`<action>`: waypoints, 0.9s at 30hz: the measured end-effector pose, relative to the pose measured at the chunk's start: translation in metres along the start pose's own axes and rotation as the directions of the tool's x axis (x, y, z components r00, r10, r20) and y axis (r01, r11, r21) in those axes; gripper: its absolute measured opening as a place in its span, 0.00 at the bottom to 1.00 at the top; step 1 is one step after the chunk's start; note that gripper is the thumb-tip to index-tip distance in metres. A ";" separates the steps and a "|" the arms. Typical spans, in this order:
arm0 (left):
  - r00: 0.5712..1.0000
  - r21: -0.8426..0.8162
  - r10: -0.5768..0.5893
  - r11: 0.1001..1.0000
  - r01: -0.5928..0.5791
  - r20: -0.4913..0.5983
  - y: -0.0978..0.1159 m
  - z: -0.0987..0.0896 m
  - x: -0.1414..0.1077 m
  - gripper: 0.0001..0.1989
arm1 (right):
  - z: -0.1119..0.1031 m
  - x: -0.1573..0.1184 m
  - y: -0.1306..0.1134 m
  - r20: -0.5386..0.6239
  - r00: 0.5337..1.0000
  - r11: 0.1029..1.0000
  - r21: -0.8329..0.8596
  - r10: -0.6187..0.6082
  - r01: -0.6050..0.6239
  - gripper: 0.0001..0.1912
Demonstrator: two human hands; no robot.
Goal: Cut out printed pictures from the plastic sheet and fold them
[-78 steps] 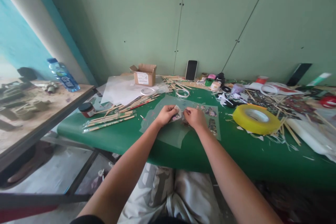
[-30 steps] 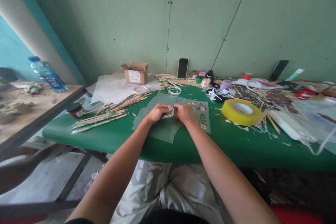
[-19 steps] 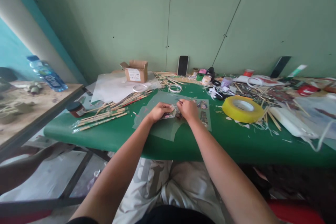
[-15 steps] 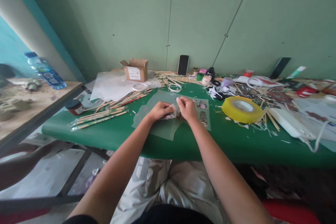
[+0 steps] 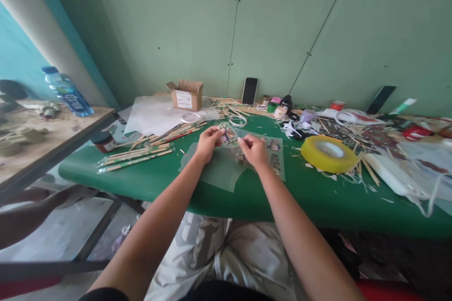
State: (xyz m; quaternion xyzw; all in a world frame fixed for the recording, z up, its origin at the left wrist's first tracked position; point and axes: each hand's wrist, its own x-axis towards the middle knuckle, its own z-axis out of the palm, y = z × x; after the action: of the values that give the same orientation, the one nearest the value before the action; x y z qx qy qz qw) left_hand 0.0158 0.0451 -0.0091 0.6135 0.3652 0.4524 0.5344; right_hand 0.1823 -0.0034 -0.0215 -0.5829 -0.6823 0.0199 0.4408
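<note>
My left hand (image 5: 209, 144) pinches a small clear piece with a colourful printed picture (image 5: 229, 135), perhaps a sticker or a little plastic packet; I cannot tell which. At that piece's right edge, the fingers of my right hand (image 5: 254, 150) are closed with the thumb at its corner. Below both hands lies a translucent sheet (image 5: 221, 176) on the green table top (image 5: 141, 183). Beside my right hand, several printed pictures (image 5: 274, 145) show on a clear sheet. Small brownish bits lie partly hidden under my right hand.
Left are wrapped wooden sticks (image 5: 137, 157), a dark-lidded jar (image 5: 103, 141) and a water bottle (image 5: 68, 94). A small cardboard box (image 5: 186, 96) and a phone (image 5: 250, 91) stand at the back. Right lie a yellow tape roll (image 5: 312, 155), small pots, scraps and a white corded device (image 5: 393, 176).
My left hand has lifted and turned the printed piece, so its picture now shows. My right hand has come slightly lower at its corner. The whole view has shifted a little.
</note>
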 end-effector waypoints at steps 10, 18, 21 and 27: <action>0.965 0.006 -0.179 0.983 0.181 0.192 -0.003 0.007 -0.008 0.12 | 0.000 -0.001 -0.009 0.130 0.991 0.984 -0.179 0.042 -0.018 0.13; 0.984 -0.098 -0.155 0.982 0.164 0.092 0.001 0.002 -0.007 0.14 | 0.007 0.001 -0.021 0.233 0.966 0.933 -0.359 0.109 -0.019 0.13; 0.986 -0.129 -0.149 0.979 0.159 0.080 0.002 0.001 -0.008 0.14 | 0.010 0.002 -0.025 0.257 0.958 0.912 -0.409 0.125 -0.010 0.14; 0.983 -0.157 -0.158 0.973 0.170 0.089 0.001 0.001 -0.009 0.15 | 0.009 0.002 -0.031 0.262 0.951 0.878 -0.477 0.165 -0.021 0.15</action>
State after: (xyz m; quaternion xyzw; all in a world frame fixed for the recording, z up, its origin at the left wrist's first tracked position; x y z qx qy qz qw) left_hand 0.0138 0.0358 -0.0098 0.5517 0.3556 0.4117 0.6322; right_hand 0.1530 -0.0073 -0.0090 -0.6950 -0.6955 -0.0375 0.1786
